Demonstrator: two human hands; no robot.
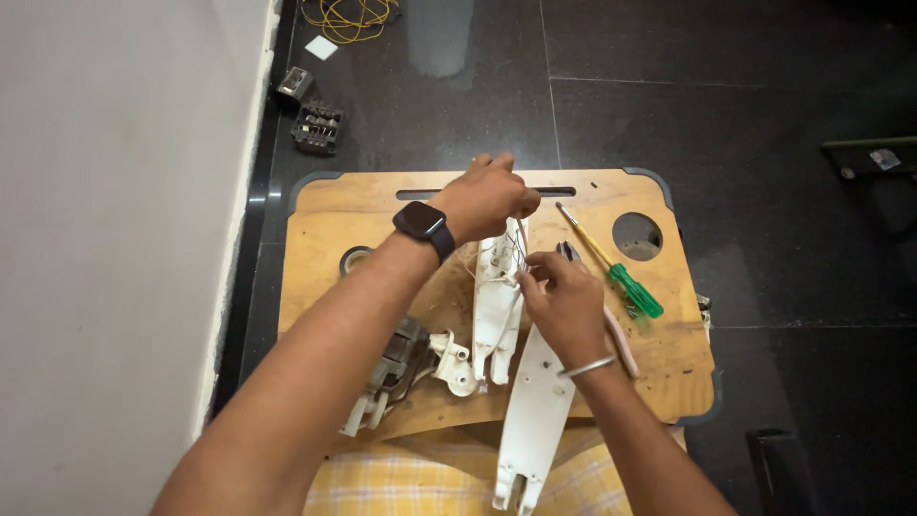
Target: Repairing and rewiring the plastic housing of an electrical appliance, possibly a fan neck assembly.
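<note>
Thin wires [517, 250] are pinched by the left hand [485, 198] near the board's [325, 248] far edge and by the right hand [565, 296], pulled clear of the open white casing [497, 311], apparently for access.

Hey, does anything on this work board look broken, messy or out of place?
Yes. The white plastic casing lies split open with thin wires exposed, which both hands, left and right, are handling. Its other half overhangs the wooden board. A motor part lies loose.
</note>
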